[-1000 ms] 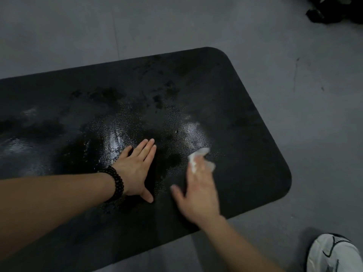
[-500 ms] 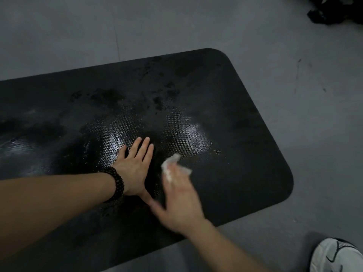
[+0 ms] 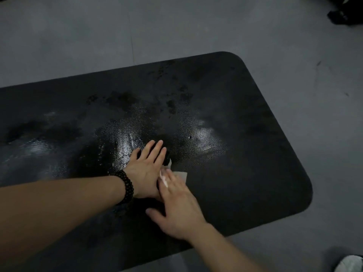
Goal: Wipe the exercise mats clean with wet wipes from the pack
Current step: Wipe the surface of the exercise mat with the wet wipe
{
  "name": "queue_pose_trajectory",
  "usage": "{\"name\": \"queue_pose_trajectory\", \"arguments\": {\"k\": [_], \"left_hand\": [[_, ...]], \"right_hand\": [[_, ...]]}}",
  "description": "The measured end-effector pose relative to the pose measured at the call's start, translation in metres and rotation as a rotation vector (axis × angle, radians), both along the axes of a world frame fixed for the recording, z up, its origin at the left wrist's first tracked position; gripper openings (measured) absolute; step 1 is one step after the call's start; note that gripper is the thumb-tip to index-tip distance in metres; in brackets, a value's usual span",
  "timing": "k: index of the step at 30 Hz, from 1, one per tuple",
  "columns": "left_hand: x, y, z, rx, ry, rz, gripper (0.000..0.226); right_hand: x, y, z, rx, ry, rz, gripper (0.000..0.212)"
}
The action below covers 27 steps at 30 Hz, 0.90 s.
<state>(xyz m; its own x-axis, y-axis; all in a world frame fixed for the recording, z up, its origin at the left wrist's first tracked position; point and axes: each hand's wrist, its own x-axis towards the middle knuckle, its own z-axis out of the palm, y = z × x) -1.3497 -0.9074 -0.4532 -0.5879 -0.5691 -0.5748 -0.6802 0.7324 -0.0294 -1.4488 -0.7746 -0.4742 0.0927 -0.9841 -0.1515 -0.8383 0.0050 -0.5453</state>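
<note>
A black exercise mat point(image 3: 245, 138) lies on the grey floor, its middle glistening with wet streaks. My left hand point(image 3: 146, 166) rests flat on the mat with fingers straight, a dark bead bracelet on its wrist. My right hand point(image 3: 176, 207) presses a white wet wipe point(image 3: 181, 175) onto the mat right beside the left hand, fingers extended over it. Only the wipe's far edge peeks out past the fingertips. No wipe pack is in view.
Grey floor point(image 3: 324, 114) surrounds the mat. A white shoe point(image 3: 351, 264) shows at the bottom right corner. Dark objects point(image 3: 345, 12) sit on the floor at the top right.
My right hand has swept the wipe leftward across the mat until it is against my left hand. The left hand has stayed in place.
</note>
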Motion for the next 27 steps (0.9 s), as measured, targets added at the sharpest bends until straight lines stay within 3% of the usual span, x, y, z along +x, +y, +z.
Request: {"name": "queue_pose_trajectory", "arguments": {"k": [2, 4, 7, 9, 13, 15, 18, 21, 24, 27], "left_hand": [[0.004, -0.003, 0.001, -0.022, 0.041, 0.000, 0.144], [0.007, -0.007, 0.003, -0.016, 0.065, 0.004, 0.145], [0.007, -0.010, 0.004, -0.011, 0.065, 0.034, 0.153], [0.003, -0.012, 0.002, -0.032, 0.045, 0.044, 0.160], [0.001, -0.019, -0.006, -0.008, 0.037, 0.037, 0.154], [0.004, -0.022, -0.008, 0.009, 0.071, 0.041, 0.152], [0.009, -0.032, -0.004, 0.010, 0.168, 0.076, 0.140], [0.003, -0.041, 0.002, -0.015, 0.236, 0.117, 0.125], [-0.004, -0.045, -0.001, -0.055, 0.202, 0.166, 0.138], [-0.005, -0.049, -0.003, -0.020, 0.102, 0.234, 0.154]], "right_hand": [[-0.026, -0.004, 0.000, -0.125, -0.016, -0.138, 0.080], [-0.077, -0.015, -0.002, -0.217, 0.081, -0.421, 0.073], [-0.132, -0.031, -0.009, -0.075, 0.137, -0.687, 0.081], [-0.107, -0.038, -0.015, -0.056, 0.153, -0.566, 0.087], [-0.026, -0.026, -0.011, -0.033, 0.110, -0.046, 0.090], [-0.040, -0.029, -0.005, -0.068, 0.029, -0.055, 0.083], [-0.103, -0.044, -0.009, -0.194, 0.098, -0.403, 0.080], [-0.134, -0.060, -0.010, -0.052, 0.152, -0.641, 0.091], [-0.072, -0.063, -0.017, -0.079, 0.255, -0.378, 0.095], [-0.026, -0.049, -0.010, -0.003, 0.161, -0.015, 0.092]]}}
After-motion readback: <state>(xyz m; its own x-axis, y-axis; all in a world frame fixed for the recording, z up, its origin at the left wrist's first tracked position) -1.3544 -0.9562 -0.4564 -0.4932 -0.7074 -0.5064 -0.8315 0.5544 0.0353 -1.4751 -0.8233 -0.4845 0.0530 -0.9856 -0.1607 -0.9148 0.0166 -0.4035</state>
